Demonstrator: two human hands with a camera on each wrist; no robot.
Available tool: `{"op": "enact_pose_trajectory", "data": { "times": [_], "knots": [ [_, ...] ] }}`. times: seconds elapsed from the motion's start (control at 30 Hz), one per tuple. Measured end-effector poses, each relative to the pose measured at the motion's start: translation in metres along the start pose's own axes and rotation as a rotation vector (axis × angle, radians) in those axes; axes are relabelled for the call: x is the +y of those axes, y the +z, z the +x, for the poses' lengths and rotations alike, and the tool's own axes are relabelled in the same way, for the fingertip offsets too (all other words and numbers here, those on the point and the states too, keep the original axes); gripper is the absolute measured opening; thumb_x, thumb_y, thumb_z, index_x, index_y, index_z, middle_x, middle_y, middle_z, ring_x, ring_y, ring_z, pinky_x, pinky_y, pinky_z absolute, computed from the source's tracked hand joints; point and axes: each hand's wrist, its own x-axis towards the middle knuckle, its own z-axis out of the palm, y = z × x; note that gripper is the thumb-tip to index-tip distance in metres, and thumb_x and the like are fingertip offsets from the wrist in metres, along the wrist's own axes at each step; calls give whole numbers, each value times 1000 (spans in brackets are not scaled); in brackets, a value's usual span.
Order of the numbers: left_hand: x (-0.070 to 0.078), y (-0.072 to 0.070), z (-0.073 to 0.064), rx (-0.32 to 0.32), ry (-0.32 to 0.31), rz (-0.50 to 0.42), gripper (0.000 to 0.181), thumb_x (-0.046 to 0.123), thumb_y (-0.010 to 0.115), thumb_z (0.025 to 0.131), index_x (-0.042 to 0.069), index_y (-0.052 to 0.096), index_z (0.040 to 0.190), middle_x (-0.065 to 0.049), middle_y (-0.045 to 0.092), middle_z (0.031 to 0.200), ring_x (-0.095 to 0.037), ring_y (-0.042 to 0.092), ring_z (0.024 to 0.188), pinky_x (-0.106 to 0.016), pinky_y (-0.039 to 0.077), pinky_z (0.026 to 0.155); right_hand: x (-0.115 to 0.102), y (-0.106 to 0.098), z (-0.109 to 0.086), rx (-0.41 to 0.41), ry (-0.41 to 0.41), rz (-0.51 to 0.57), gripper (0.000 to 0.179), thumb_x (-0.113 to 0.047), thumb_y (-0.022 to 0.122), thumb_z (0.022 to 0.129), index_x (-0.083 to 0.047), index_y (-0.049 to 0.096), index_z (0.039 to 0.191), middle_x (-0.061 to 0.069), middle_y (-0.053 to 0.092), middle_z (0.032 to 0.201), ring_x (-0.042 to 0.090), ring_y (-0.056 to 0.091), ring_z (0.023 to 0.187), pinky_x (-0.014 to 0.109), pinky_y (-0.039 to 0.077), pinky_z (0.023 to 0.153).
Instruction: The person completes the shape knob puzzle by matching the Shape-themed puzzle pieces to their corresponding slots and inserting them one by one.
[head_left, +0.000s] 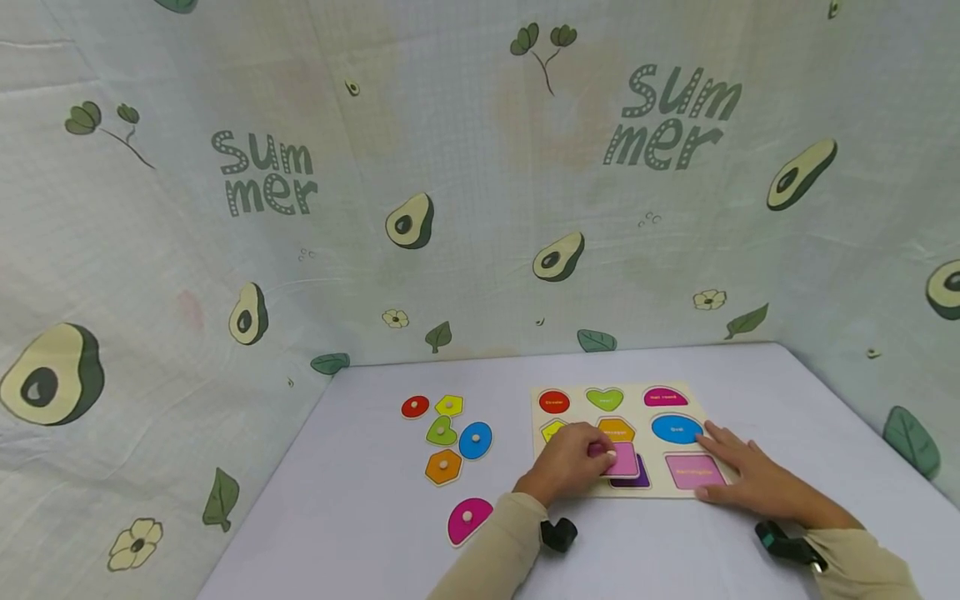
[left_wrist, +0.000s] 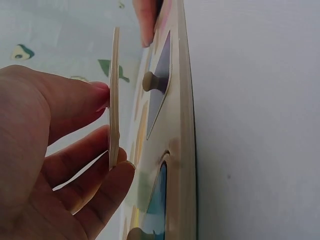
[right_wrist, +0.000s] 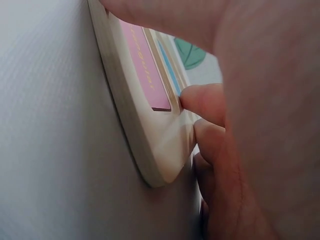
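My left hand [head_left: 564, 465] pinches a pink rectangular puzzle piece [head_left: 626, 458] by its knob and edge. The piece hangs over the lower middle of the shape puzzle board [head_left: 660, 490], partly covering the purple piece [head_left: 632, 482] in the head view. Seen edge-on in the left wrist view, the pink piece [left_wrist: 114, 100] stands apart from the board, and the purple piece [left_wrist: 163, 67] lies in the board with its knob up. My right hand [head_left: 768, 482] rests on the board's right edge with fingers spread, beside the pink rectangular recess [head_left: 693, 472] and the blue oval recess [head_left: 677, 429].
Left of the board lie a red circle [head_left: 415, 407], yellow pentagon [head_left: 452, 406], green heart [head_left: 437, 435], blue oval [head_left: 472, 448], orange hexagon [head_left: 441, 473] and magenta half-round [head_left: 459, 527], all knobbed. A printed cloth [head_left: 480, 167] hangs behind the white table [head_left: 337, 500].
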Motion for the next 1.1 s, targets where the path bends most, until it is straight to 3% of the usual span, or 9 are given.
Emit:
{"op": "enact_pose_trajectory", "data": {
  "times": [0.37, 0.6, 1.1],
  "knots": [
    [17, 3, 4, 0, 1, -11, 6, 32, 77, 90, 31, 78, 96, 19, 56, 86, -1, 49, 87, -18, 47, 72, 3, -1, 1, -28, 14, 13, 91, -42, 78, 80, 7, 41, 147, 36, 18, 155, 62, 9, 138, 76, 2, 107],
    [31, 8, 9, -1, 36, 8, 8, 32, 77, 90, 30, 79, 98, 22, 61, 95, 1, 49, 90, -17, 47, 72, 2, -4, 1, -35, 9, 16, 90, -43, 78, 80, 7, 42, 147, 36, 19, 155, 63, 9, 138, 77, 3, 106],
    [47, 26, 18, 3, 38, 75, 14, 34, 79, 88, 31, 80, 101, 20, 57, 84, 3, 48, 88, -16, 48, 72, 4, -3, 2, -36, 18, 25, 90, -43, 78, 80, 6, 42, 147, 37, 18, 155, 63, 8, 138, 75, 0, 108]
  ]
}}
